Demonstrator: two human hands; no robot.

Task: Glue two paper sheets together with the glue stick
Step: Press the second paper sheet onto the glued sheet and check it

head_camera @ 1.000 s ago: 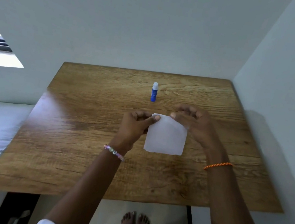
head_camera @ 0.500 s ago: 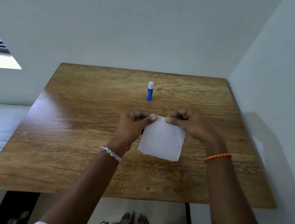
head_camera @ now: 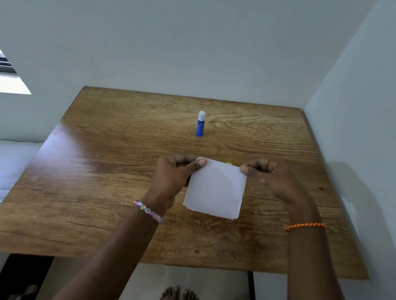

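Two bare feet (head_camera: pixel 180 297) seen below near table edge. Beaded bracelet (head_camera: pixel 148 210) worn on left wrist, orange cord (head_camera: pixel 305 226) on right. White paper sheets (head_camera: pixel 215 189) held stacked above wooden table (head_camera: pixel 100 187): top-left corner pinched by left hand (head_camera: pixel 175 176), top-right corner by right hand (head_camera: pixel 268 178), remaining fingers curled. Glue stick (head_camera: pixel 201 123) stood upright, capped, well beyond sheets, untouched.

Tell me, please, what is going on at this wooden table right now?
A person holds white paper sheets up over the wooden table, the left hand pinching the top left corner and the right hand pinching the top right. The blue glue stick stands upright and capped farther back, apart from both hands. Whether glue is on the paper cannot be told.
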